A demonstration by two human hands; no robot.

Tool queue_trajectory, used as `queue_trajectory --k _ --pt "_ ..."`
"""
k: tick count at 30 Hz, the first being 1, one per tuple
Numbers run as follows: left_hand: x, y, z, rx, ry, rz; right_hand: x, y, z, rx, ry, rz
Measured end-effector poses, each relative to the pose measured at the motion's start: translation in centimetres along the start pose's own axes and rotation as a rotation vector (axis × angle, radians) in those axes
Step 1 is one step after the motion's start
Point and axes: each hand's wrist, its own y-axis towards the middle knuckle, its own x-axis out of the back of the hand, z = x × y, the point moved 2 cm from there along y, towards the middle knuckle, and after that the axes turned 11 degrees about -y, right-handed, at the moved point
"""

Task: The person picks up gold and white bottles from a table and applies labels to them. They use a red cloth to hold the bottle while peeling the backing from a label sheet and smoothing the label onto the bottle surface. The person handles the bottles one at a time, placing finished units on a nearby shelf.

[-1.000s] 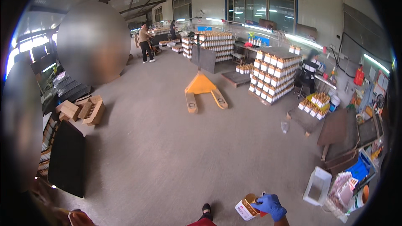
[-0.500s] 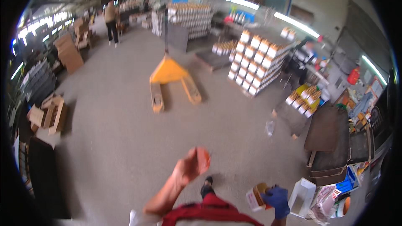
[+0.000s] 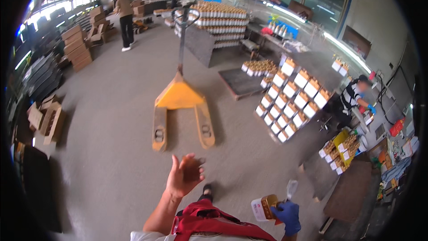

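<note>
My left hand point(image 3: 185, 176), bare, is raised out in front of my body with its fingers apart and slightly curled. Its palm looks bare, though the fingertips are a little blurred. My right hand point(image 3: 287, 218) wears a blue glove and is closed on a white-and-gold container point(image 3: 264, 208), held tilted at my right side. The container is boxy, with a white body and a gold-brown upper part; the gloved fingers cover one end of it. Similar white-and-gold containers form a tall stack point(image 3: 292, 100) ahead on the right.
A yellow pallet jack point(image 3: 179, 93) stands ahead, forks toward me. Beyond it lies a dark low platform point(image 3: 238, 82) bearing small gold-topped containers. Cardboard boxes point(image 3: 76, 47) and an open carton point(image 3: 49, 120) line the left. Brown boards point(image 3: 350, 192) lie right; one co-worker point(image 3: 356, 93) is at the bench, another point(image 3: 125, 18) far left.
The pallet jack and the stack appear larger and nearer. My left hand has shifted left with its fingers more spread. My right hand still holds the container.
</note>
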Motion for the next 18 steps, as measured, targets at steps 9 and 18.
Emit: queue_trajectory --k 9,18 --pt "-6.3 40.1 2.3 0.46 0.097 -0.058 -1.1 32.8 -11.8 -0.1 -0.096 0.01" --pt "-1.9 74.1 -4.6 0.406 0.092 -0.021 -6.9 69.9 -20.1 0.107 -0.057 0.004"
